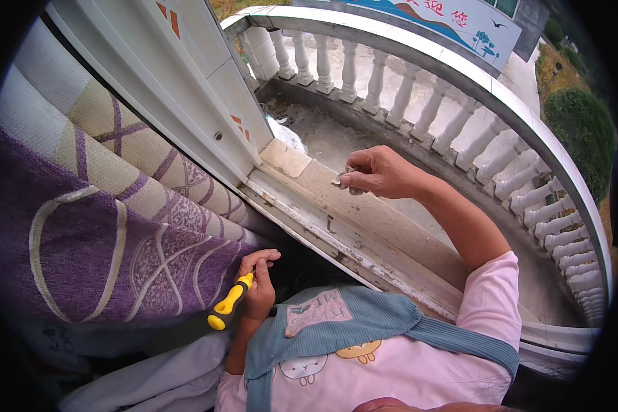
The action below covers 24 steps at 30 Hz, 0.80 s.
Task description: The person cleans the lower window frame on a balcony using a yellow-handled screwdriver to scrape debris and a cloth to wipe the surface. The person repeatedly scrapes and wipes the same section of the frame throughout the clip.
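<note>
My left hand is closed around a screwdriver with a yellow and black handle, held low beside the purple patterned curtain. The handle's end points down to the left; the blade is hidden by the hand. Out over the tiled window ledge, my right hand pinches a small clump of greyish debris between thumb and fingers. Below it runs the white window track, with brown dirt and crumbs along its channels.
A white window frame stands at the left of the opening. Outside, a white curved balustrade rings a concrete balcony floor. White plastic sheeting lies near the tiled wall. Pale cloth is at the lower left.
</note>
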Tool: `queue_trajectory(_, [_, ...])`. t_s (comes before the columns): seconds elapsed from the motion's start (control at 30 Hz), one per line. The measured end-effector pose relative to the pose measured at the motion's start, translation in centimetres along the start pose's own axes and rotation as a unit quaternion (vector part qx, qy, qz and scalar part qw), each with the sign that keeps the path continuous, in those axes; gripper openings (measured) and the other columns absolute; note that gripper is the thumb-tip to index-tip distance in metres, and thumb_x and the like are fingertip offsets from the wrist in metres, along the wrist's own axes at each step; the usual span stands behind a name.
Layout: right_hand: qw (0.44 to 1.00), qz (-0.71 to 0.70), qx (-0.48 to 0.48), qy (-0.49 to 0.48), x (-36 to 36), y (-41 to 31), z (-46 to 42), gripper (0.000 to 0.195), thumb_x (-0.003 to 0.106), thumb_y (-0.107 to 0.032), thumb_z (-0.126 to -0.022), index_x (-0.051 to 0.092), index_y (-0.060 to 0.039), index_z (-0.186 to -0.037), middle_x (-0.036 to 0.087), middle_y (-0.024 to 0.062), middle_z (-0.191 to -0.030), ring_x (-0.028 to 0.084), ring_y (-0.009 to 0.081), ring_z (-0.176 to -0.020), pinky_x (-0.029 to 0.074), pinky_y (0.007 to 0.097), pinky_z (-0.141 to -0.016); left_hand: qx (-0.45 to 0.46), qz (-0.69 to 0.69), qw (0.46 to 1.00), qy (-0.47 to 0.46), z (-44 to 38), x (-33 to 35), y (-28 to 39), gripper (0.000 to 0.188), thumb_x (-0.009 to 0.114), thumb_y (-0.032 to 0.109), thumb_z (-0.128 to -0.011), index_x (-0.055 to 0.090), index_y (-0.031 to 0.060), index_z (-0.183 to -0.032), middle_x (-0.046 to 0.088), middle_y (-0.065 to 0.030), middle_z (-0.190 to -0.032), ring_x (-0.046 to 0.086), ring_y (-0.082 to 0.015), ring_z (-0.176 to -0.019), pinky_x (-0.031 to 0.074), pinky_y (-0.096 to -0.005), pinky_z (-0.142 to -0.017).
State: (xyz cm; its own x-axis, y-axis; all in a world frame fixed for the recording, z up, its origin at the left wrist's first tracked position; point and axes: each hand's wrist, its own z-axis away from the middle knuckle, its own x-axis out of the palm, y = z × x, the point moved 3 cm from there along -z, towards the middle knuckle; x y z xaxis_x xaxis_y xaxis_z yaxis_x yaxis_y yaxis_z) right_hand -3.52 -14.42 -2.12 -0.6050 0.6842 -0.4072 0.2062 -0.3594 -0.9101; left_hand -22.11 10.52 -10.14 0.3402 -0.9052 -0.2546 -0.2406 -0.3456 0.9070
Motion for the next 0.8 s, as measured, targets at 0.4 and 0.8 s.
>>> queue_trajectory(0.4, [0.932,0.345,-0.113,-0.004,7.6,-1.0,0.3,0.024,0.063,-0.022,-0.084,0.052,-0.0053,-0.097,0.061,0.0143,-0.068,0.063,0.0344,-0.067,0.048,0.0444,-0.058,-0.011,0.019,1.0,0.012,-0.1,-0.3,-0.7,0.017,0.043,0.009,-0.101,0.058,0.0016,-0.102,0.067,-0.009,-0.099,0.062,-0.0161,-0.089,0.048,-0.0272,-0.077])
queue_trajectory(0.8, [0.772,0.574,-0.259,-0.083,7.7,-1.7,1.5,0.02,0.057,-0.015,-0.081,0.067,-0.0024,-0.092,0.055,0.0075,-0.089,0.056,0.0204,-0.091,0.038,0.0309,-0.081,-0.012,0.017,1.0,0.0,-0.4,-0.1,-1.1,0.016,0.043,0.009,-0.1,0.058,0.0018,-0.102,0.066,-0.0088,-0.099,0.062,-0.0162,-0.09,0.048,-0.0274,-0.078])
